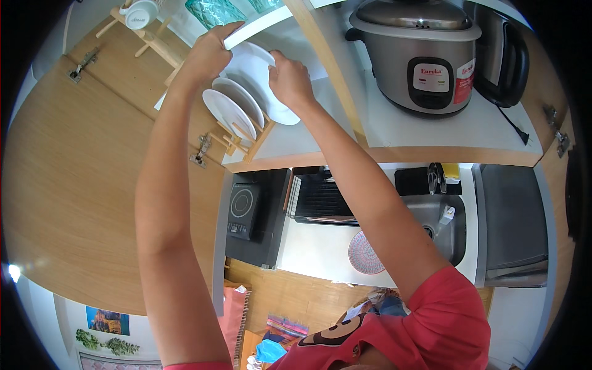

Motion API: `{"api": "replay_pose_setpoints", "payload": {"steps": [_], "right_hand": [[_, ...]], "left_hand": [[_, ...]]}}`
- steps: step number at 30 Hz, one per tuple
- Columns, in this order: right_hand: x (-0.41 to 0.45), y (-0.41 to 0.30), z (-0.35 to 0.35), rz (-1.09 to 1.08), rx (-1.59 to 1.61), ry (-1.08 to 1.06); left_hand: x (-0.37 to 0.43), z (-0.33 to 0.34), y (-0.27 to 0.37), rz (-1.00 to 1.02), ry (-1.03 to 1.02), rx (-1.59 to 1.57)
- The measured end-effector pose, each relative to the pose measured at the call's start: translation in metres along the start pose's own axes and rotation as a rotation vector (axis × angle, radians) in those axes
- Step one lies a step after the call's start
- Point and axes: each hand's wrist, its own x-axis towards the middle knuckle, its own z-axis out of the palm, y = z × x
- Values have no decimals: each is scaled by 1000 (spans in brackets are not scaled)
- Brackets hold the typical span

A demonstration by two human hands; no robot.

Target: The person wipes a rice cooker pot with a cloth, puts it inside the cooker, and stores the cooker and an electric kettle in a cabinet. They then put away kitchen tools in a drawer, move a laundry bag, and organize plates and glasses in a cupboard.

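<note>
In the head view both arms reach up into an open wall cabinet. My right hand (291, 79) grips the rim of a large white plate (259, 76) that stands tilted at the back of a wooden dish rack (259, 141). Up at the left, my left hand (208, 53) has its fingers at the white shelf edge (263, 25), near the same plate; whether it also touches the plate is hidden. Two smaller white plates, one in front (229, 113) and one behind it (238, 99), stand upright in the rack.
A rice cooker (416, 69) and an electric kettle (502, 60) share the right compartment. Beyond the open wooden door (92, 185) at left hangs a white mug (141, 15) on a wooden stand. Below are an induction hob (241, 208), a dish drainer (321, 199), a patterned round mat (365, 254) and a sink (455, 236).
</note>
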Motion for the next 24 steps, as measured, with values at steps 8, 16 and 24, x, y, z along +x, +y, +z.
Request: {"api": "replay_pose_setpoints", "payload": {"steps": [8,16,24], "right_hand": [[6,-6,5,31,2,-41],[21,-7,9,11,0,-72],[32,-5,14,10,-32,-156]], "left_hand": [[3,-3,-7,132,59,72],[2,-9,6,-9,-18,41],[2,-12,7,-31,-35,44]]}}
